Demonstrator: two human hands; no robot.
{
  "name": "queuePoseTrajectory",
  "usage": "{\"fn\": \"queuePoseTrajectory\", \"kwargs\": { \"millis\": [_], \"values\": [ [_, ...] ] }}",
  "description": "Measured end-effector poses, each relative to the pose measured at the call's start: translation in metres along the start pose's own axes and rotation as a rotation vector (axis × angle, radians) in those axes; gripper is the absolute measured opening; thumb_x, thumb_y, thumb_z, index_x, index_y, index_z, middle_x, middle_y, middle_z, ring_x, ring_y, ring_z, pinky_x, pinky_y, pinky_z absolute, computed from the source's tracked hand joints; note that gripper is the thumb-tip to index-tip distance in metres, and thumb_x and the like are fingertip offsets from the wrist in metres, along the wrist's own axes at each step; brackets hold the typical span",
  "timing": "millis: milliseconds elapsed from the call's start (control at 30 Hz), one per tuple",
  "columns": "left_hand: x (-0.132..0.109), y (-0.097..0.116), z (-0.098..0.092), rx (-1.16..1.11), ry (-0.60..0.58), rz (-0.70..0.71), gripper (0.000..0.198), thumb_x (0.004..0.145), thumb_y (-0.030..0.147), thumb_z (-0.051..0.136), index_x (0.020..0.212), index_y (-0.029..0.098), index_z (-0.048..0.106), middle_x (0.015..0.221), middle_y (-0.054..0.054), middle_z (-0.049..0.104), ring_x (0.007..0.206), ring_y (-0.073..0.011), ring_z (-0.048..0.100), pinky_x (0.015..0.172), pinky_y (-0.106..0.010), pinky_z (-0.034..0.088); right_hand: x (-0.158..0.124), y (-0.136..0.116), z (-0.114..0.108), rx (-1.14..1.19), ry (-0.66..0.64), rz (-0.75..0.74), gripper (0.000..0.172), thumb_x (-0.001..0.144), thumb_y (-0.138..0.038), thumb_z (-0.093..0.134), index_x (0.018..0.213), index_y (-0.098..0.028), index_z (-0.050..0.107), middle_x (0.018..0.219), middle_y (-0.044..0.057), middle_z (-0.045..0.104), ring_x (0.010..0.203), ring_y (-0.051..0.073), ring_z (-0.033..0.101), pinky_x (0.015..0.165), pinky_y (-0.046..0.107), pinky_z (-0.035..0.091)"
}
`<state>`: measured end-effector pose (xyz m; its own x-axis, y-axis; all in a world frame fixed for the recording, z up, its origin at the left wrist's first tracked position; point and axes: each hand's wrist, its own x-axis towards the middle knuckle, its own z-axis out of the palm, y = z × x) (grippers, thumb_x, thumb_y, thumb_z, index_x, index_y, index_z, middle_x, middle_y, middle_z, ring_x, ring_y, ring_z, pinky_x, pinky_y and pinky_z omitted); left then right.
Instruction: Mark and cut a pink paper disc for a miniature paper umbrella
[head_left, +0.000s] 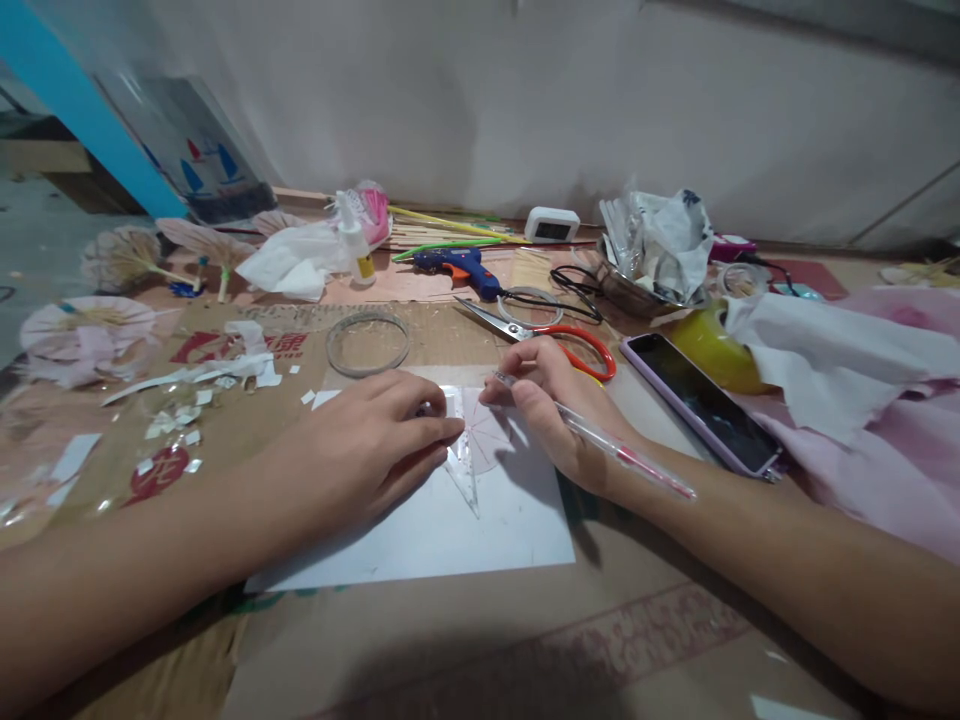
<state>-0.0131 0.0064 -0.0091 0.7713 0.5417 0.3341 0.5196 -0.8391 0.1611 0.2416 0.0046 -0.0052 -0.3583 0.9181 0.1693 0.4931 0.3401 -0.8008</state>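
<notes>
My left hand (367, 450) lies flat with fingers together, pressing a clear plastic triangle ruler (466, 478) onto a pale pink paper circle (486, 432). The circle rests on a white sheet (450, 530) laid over cardboard. My right hand (551, 405) is closed on a clear pen with a red end (622, 455), its tip at the ruler's upper edge on the circle. Faint lines radiate across the pink circle.
Red-handled scissors (555, 335), a blue glue gun (461, 268), a clear tape ring (367, 343), a glue bottle (354, 240) and a phone (701, 400) lie beyond the sheet. Pink paper umbrellas (82, 330) sit left; pink cloth (885, 430) and a yellow bowl (709, 350) sit right. Paper scraps (202, 380) litter the cardboard.
</notes>
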Motion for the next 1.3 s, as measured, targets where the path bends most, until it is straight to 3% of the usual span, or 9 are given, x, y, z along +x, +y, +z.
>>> {"fn": "queuePoseTrajectory", "kwargs": {
  "millis": [200,333,467,567,667,833,1067,1300],
  "values": [
    [-0.003,0.000,0.000,-0.004,-0.025,-0.021,0.025,0.103,0.031,0.052,0.119,0.027,0.070,0.112,-0.006,0.066,0.099,-0.0229,0.062,0.085,-0.040,0.050,0.000,0.003,0.001,-0.010,0.073,-0.074,0.027,0.101,-0.049,0.050,0.111,-0.023,0.053,0.098,0.005,0.068,0.086,0.020,0.064,0.077,0.034,0.050],
    [-0.001,-0.001,0.002,-0.004,0.020,0.041,0.023,0.102,0.026,0.053,0.119,0.023,0.069,0.120,-0.007,0.067,0.109,-0.0228,0.062,0.095,-0.040,0.049,0.002,0.001,0.000,-0.026,0.194,-0.209,0.013,0.094,-0.032,0.063,0.100,-0.023,0.056,0.088,0.000,0.065,0.074,0.015,0.058,0.066,0.028,0.046],
    [0.002,0.000,0.000,-0.006,0.022,0.070,0.024,0.102,0.024,0.054,0.119,0.021,0.070,0.122,-0.007,0.069,0.112,-0.0228,0.063,0.101,-0.040,0.049,0.003,-0.004,0.002,-0.059,0.134,-0.303,0.008,0.090,-0.021,0.066,0.097,-0.022,0.062,0.089,0.002,0.069,0.079,0.016,0.064,0.071,0.029,0.050],
    [0.003,0.000,-0.001,-0.006,0.008,0.069,0.024,0.102,0.025,0.054,0.118,0.019,0.071,0.121,-0.008,0.071,0.111,-0.0236,0.064,0.101,-0.042,0.051,0.004,-0.005,0.003,-0.027,0.132,-0.267,0.010,0.089,-0.018,0.065,0.098,-0.020,0.065,0.091,0.003,0.072,0.079,0.016,0.067,0.071,0.028,0.051],
    [0.002,-0.002,0.001,-0.025,0.012,0.068,0.024,0.102,0.025,0.054,0.116,0.019,0.072,0.121,-0.008,0.071,0.110,-0.0232,0.065,0.099,-0.041,0.052,0.005,-0.004,0.003,0.006,0.131,-0.273,0.003,0.088,-0.018,0.065,0.088,-0.020,0.063,0.076,-0.001,0.068,0.065,0.013,0.062,0.058,0.024,0.045],
    [0.001,-0.004,0.002,-0.055,0.010,0.070,0.024,0.101,0.025,0.055,0.118,0.019,0.071,0.122,-0.008,0.071,0.110,-0.0230,0.065,0.099,-0.041,0.052,0.006,-0.007,0.005,0.017,0.021,-0.328,0.011,0.090,-0.017,0.062,0.079,-0.019,0.060,0.065,-0.004,0.060,0.055,0.009,0.051,0.049,0.022,0.034],
    [0.003,-0.003,0.001,-0.055,0.011,0.070,0.023,0.102,0.026,0.054,0.116,0.019,0.071,0.120,-0.008,0.071,0.108,-0.0223,0.065,0.098,-0.040,0.053,0.009,-0.006,0.007,0.016,0.006,-0.273,0.014,0.088,-0.020,0.064,0.076,-0.019,0.058,0.063,-0.004,0.059,0.053,0.008,0.046,0.049,0.023,0.032],
    [0.003,-0.002,0.000,-0.051,-0.002,0.068,0.023,0.103,0.026,0.052,0.116,0.019,0.070,0.121,-0.008,0.070,0.108,-0.0220,0.065,0.097,-0.040,0.053,0.010,-0.004,0.008,0.002,-0.006,-0.230,0.013,0.090,-0.024,0.063,0.079,-0.020,0.057,0.066,-0.003,0.061,0.057,0.011,0.050,0.053,0.024,0.035]
  ]
}}
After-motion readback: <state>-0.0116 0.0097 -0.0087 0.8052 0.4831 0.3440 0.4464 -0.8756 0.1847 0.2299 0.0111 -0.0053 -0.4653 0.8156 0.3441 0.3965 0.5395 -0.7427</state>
